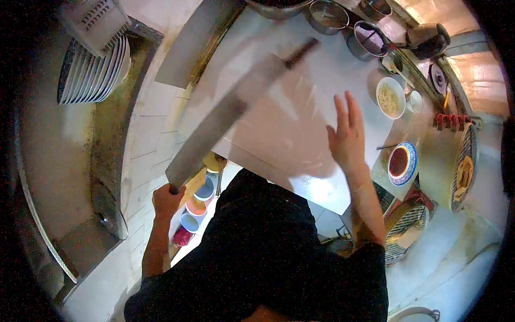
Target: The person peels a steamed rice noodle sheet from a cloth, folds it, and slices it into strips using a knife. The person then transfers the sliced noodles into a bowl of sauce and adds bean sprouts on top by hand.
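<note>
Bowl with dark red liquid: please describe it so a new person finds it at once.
From the big pale worktop, look toward the picture's right side, past the right hand. The bowl is there. Its blue-patterned rim and dark red liquid distinguish it from the plain white bowl of pale strips.

no readable text, labels, brands, numbers or signs on any surface or container

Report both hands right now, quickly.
Left hand: closed on the near end of a long flat tool.
Right hand: open, fingers extended, holding nothing.
</note>
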A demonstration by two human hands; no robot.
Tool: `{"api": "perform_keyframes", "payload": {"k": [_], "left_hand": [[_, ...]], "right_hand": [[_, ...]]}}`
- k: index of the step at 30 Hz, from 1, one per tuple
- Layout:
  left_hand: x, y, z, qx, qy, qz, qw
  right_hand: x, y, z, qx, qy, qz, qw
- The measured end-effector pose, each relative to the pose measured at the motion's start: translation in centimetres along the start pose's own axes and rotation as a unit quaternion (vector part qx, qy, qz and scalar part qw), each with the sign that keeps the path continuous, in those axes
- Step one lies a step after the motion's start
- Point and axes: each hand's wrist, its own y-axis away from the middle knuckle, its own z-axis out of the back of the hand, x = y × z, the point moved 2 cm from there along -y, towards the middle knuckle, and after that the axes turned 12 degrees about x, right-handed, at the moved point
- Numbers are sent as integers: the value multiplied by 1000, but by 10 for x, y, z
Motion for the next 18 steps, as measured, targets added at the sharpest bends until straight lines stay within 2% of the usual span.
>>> {"api": "perform_keyframes", "payload": {"k": [1,2,3,6,7,8,9,10,11,12,13,14,15,18], "left_hand": [[0,2,5,5,-13,-55,998],[-9,-4,15,-1,-17,-65,998],[-24,-10,17,29,-45,-85,995],[-95,-51,42,79,-116,-190,972],[-112,-61,49,83,-130,-218,964],[-139,-104,55,92,-209,-240,944],[-145,-105,58,103,-208,-237,943],[-171,-123,64,102,-222,-258,935],[-218,-152,71,50,-258,-288,921],[-228,-156,73,67,-248,-297,920],[-256,-164,78,35,-256,-329,908],[-287,-197,69,-61,-271,-369,887],[-284,-217,61,-59,-250,-404,878],[-312,-264,56,-95,-273,-401,870]], "right_hand": [[-17,-9,9,9,71,6,997],[-32,-11,21,12,144,7,990],[-30,-11,24,8,121,16,993],[-81,24,33,90,274,36,957],[-99,48,37,161,212,-28,963],[-107,69,36,198,178,-60,962],[-114,92,34,233,145,-94,957],[-115,105,30,202,147,-81,965],[-120,115,18,175,146,-74,971],[-127,118,5,177,146,-77,970],[-133,120,-10,152,148,-71,975],[-141,121,-22,132,146,-66,978],[-138,114,-20,133,150,-79,976],[-156,93,-44,114,168,-124,971]]}}
